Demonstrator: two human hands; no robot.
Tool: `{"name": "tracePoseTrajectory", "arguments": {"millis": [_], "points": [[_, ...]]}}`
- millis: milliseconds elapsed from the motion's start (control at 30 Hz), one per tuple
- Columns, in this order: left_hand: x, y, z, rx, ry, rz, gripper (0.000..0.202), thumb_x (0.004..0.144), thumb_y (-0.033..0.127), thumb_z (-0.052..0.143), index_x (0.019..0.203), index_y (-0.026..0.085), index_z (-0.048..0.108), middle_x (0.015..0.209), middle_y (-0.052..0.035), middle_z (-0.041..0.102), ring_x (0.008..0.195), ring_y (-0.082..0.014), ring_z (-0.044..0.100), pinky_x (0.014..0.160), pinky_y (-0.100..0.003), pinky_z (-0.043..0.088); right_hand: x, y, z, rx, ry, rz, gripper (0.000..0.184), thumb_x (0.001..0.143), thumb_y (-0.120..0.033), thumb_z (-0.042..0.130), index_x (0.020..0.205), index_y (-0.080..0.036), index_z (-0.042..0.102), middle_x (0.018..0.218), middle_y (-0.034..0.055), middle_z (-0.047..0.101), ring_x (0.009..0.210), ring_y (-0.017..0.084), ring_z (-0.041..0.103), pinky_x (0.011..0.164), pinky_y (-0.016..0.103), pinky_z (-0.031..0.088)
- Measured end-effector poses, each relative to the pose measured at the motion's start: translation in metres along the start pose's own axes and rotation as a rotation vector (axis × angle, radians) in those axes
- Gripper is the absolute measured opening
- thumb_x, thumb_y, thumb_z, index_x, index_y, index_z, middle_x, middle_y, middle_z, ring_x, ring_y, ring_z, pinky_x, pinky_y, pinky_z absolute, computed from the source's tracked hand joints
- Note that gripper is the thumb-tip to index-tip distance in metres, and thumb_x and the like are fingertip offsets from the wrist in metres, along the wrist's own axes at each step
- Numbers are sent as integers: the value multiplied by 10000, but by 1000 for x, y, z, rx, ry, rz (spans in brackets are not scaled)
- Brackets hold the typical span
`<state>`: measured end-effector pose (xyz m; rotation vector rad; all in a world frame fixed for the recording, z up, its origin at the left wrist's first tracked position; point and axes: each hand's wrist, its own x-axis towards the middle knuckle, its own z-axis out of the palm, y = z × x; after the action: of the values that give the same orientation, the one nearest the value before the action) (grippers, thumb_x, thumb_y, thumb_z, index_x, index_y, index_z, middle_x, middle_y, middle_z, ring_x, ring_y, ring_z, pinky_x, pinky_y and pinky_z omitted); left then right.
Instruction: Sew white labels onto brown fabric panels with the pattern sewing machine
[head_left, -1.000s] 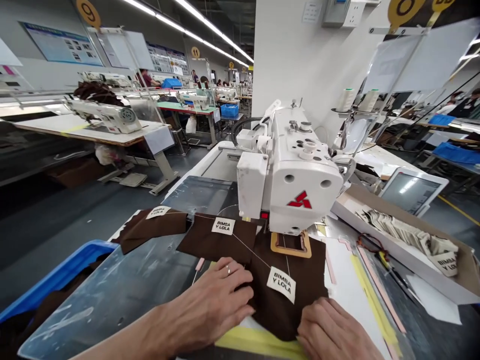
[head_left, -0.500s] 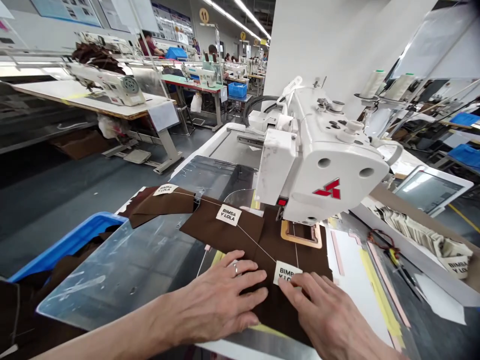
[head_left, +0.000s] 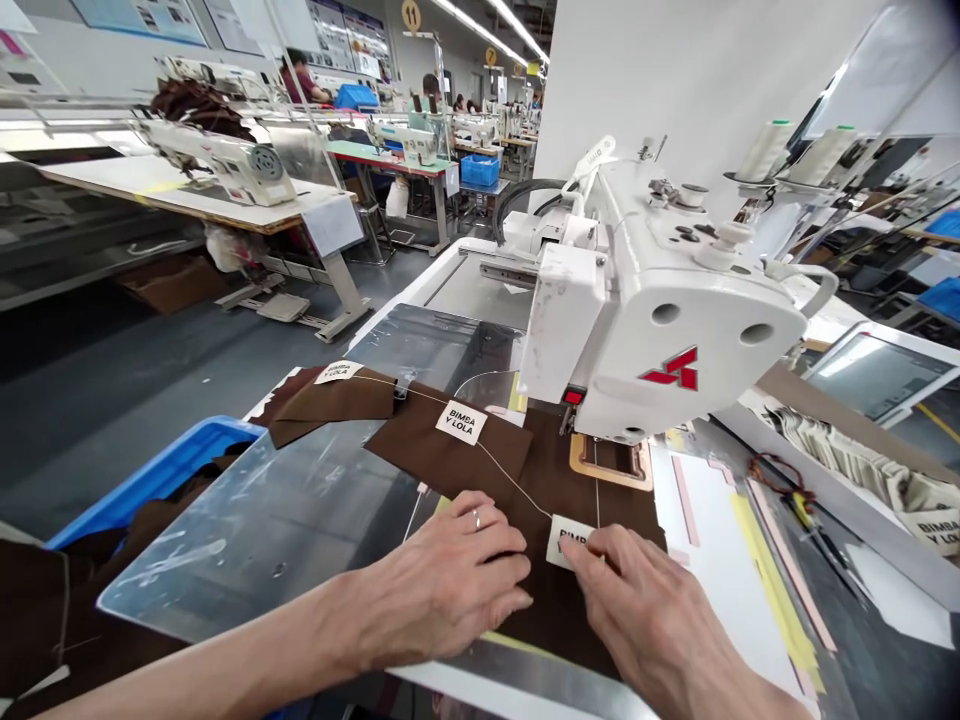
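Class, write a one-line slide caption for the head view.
Left hand flat on brown cloth, right hand touching a white label before a sewing machine.

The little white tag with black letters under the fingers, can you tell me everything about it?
The small white rectangular label looks like woven cloth and has black capital letters; only the start, "BIMB", shows. It lies flat, slightly tilted, on the dark brown fabric piece in front of the white sewing machine. The right hand covers its right part with its fingertips. A thin pale thread runs from it to another such label further back. The left hand rests flat on the fabric beside it.
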<state>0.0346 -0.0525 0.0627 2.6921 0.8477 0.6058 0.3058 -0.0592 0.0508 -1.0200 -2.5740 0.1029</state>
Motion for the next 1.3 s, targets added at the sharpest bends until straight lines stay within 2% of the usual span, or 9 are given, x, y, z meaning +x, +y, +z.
{"name": "tracePoseTrajectory", "arguments": {"millis": [67,133,300,533,633,733,867,1100,1300], "points": [[7,2,-1,-7,-13,-95,199,1070,228,479,1038,186,670,980,-50,656,897,-207,569,893,-390,422,2,-6,5,-51,38,-23,357,955,-104,466,1279,-173,598,924,68,615,726,196,586,615,336,435],[16,5,1,12,-26,-208,214,1068,215,468,973,195,659,939,-43,627,866,-210,541,834,-387,407,3,-10,10,-85,70,-28,330,944,-117,481,1236,-173,623,902,62,619,715,204,566,616,354,394],[35,10,6,72,-45,-378,139,994,291,652,910,193,603,980,-40,582,960,-249,514,901,-426,391,0,-9,13,-103,96,-26,313,926,-107,489,1190,-171,646,883,54,626,704,198,519,625,365,330],[41,2,-2,40,-132,-371,105,922,160,649,964,204,563,1016,-26,571,938,-234,505,861,-401,384,0,-7,14,-67,114,-18,307,930,-118,485,1185,-164,651,885,50,633,710,201,508,632,368,299],[40,2,-2,26,-109,-388,91,928,146,608,973,211,564,1017,-26,584,944,-230,525,880,-411,404,0,-7,14,-10,116,23,261,948,-128,496,1153,-172,652,877,43,620,727,196,522,644,358,310],[36,3,5,23,-33,-420,86,945,154,581,994,221,558,1124,-45,596,1128,-266,528,979,-460,422,0,-8,14,28,130,57,207,964,-128,503,1103,-174,649,865,38,608,725,188,524,651,350,318],[29,5,18,37,8,-456,207,902,133,612,1064,241,542,1397,-60,519,1455,-303,308,1174,-562,314,-2,-8,16,7,126,55,194,955,-144,514,1091,-184,647,880,42,612,723,193,519,651,349,322],[32,8,25,43,-1,-494,270,865,100,608,1073,253,529,1457,-50,501,1490,-288,293,1228,-603,227,0,-10,17,-60,118,56,190,950,-153,509,1063,-203,653,870,39,614,707,194,529,641,353,342],[28,5,25,31,-3,-486,272,894,130,583,1126,262,532,1486,-49,483,1501,-279,276,1222,-609,241,1,-12,11,89,135,160,167,1019,-183,457,1029,-195,622,851,32,626,702,182,607,634,317,427]]}}
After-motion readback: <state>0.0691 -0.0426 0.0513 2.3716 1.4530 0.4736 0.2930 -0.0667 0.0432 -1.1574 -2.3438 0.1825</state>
